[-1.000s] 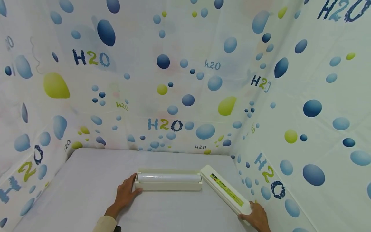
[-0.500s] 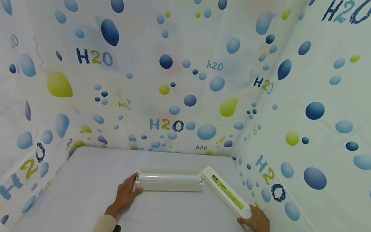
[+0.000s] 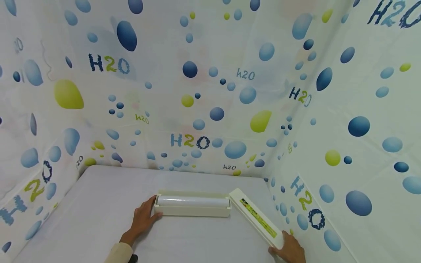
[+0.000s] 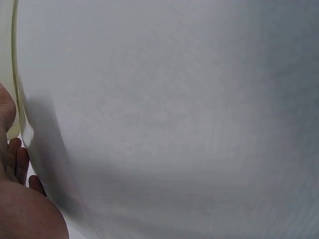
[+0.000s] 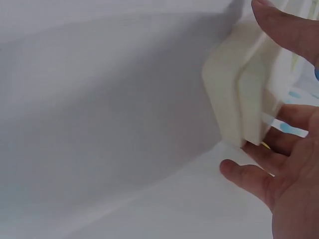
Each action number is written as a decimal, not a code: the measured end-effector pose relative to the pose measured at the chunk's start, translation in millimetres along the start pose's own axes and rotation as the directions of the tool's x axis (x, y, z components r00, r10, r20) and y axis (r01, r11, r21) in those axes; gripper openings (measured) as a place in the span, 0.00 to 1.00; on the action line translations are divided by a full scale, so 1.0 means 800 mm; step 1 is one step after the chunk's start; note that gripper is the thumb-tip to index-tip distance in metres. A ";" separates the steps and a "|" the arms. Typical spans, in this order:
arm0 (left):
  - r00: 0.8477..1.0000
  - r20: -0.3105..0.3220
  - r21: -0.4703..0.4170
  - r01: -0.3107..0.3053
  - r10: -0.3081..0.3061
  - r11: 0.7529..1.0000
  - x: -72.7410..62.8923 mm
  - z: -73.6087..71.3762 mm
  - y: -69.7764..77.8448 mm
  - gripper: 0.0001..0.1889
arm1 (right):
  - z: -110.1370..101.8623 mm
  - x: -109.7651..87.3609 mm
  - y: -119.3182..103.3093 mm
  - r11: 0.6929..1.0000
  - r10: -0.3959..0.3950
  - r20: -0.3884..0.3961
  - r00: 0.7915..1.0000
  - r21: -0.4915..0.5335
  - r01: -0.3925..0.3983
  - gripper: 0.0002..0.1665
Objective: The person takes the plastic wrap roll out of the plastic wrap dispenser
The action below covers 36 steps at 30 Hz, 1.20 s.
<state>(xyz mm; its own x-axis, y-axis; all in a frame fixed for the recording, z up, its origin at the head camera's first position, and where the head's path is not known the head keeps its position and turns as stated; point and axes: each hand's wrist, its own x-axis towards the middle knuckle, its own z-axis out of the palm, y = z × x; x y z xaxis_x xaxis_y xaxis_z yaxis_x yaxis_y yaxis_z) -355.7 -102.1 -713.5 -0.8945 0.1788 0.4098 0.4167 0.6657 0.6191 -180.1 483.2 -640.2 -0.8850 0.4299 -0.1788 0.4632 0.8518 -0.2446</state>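
Observation:
In the head view, a cream wrap dispenser box [image 3: 194, 211] lies lengthwise on the white surface, with a shiny roll of clear film [image 3: 194, 201] inside. My left hand [image 3: 142, 221] grips its left end, thumb at the front corner and fingers at the back. A long cream lid [image 3: 258, 218] with a green label slants away from the box's right end. My right hand [image 3: 290, 247] holds the lid's near end between thumb and fingers. The right wrist view shows this end of the lid [image 5: 224, 94] tilted above the surface. The left wrist view catches only the box's edge [image 4: 6, 55].
A white cloth [image 3: 194, 241] covers the table. White curtains with blue and green drops and H2O lettering rise at the back [image 3: 158, 109], on the left, and on the right [image 3: 388, 175], close to my right hand.
The head view has shifted slightly. Both hands keep their holds on the box and the lid, which lie almost as before.

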 end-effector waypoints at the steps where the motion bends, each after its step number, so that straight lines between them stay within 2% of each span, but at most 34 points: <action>1: 1.000 -0.004 -0.002 -0.005 0.005 1.000 0.000 0.001 -0.002 0.43 | -0.002 0.000 -0.001 1.000 -0.013 -0.003 1.000 -0.012 0.013 0.65; 7: 1.000 -0.014 0.003 -0.020 0.020 1.000 0.000 0.003 -0.008 0.43 | -0.023 0.003 -0.013 0.993 -0.056 -0.043 0.998 -0.105 0.051 0.65; 9: 0.999 -0.020 0.010 -0.026 0.027 1.000 0.000 0.003 -0.009 0.43 | -0.032 0.006 -0.018 0.988 -0.080 -0.077 0.994 -0.135 0.069 0.60; 12: 0.999 -0.025 0.017 -0.028 0.028 0.999 0.000 0.002 -0.009 0.43 | -0.045 0.012 -0.025 0.984 -0.132 -0.152 0.979 -0.143 0.111 0.48; 16: 1.000 -0.021 0.015 -0.022 0.022 1.000 0.000 0.001 -0.009 0.43 | -0.060 0.022 -0.037 0.976 -0.212 -0.243 0.947 -0.098 0.193 0.34; 23: 1.000 0.003 -0.005 0.007 -0.007 1.000 0.002 0.004 -0.011 0.43 | -0.065 0.040 -0.067 0.942 -0.323 -0.292 0.900 -0.010 0.335 0.28; 27: 0.999 0.025 -0.001 0.021 -0.021 1.000 0.003 0.007 -0.013 0.43 | -0.066 0.047 -0.093 0.911 -0.382 -0.302 0.874 0.035 0.410 0.27; 33: 1.000 0.020 -0.002 0.022 -0.022 1.000 0.001 0.005 -0.010 0.43 | -0.065 0.049 -0.135 0.832 -0.487 -0.339 0.805 0.101 0.546 0.28; 36: 0.999 0.026 -0.002 0.029 -0.029 1.000 0.000 0.003 -0.008 0.43 | -0.062 0.053 -0.155 0.810 -0.513 -0.348 0.785 0.108 0.577 0.29</action>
<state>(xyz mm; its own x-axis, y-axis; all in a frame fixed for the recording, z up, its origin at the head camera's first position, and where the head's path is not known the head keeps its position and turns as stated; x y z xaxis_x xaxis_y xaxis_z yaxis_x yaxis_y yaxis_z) -358.8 -104.4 -719.1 -0.9102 0.1781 0.3740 0.3908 0.6689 0.6323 -277.0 411.0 -570.1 -0.9486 0.0044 0.3164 -0.1305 0.9055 -0.4038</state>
